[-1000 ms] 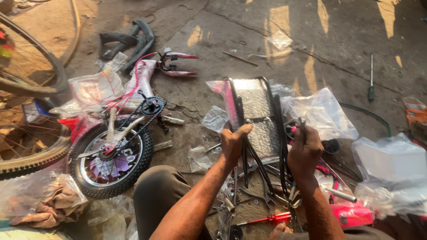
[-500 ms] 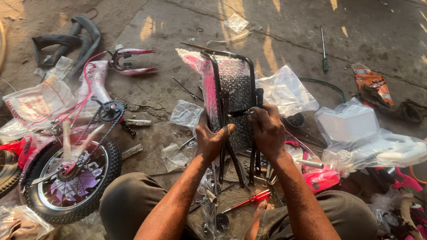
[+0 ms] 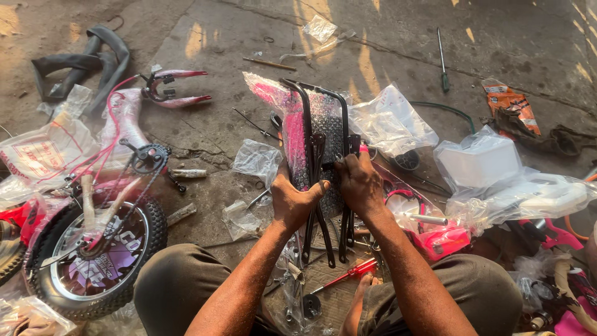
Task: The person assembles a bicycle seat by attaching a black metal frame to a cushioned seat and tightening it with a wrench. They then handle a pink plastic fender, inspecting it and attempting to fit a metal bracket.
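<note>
Both my hands grip a black metal bicycle carrier rack point(image 3: 323, 112) wrapped in bubble film, with a pink part in plastic along its left side. My left hand point(image 3: 292, 198) clasps the rack's left stays. On the right stays, near a black bracket, sits my right hand point(image 3: 360, 183). The rack stands upright between my knees, its thin black legs reaching down to the floor. A red-handled screwdriver point(image 3: 345, 274) lies on the floor below my hands.
A small pink bicycle frame with a spoked wheel point(image 3: 93, 249) lies at left. Black inner tubes point(image 3: 93, 59) lie at far left. Plastic-wrapped white parts point(image 3: 497, 174) sit at right, a green-handled screwdriver point(image 3: 443, 62) farther back. Loose plastic bags litter the concrete floor.
The view has shifted right, so the bicycle sits farther left in frame. My hands stay on the rack, holding it upright.
</note>
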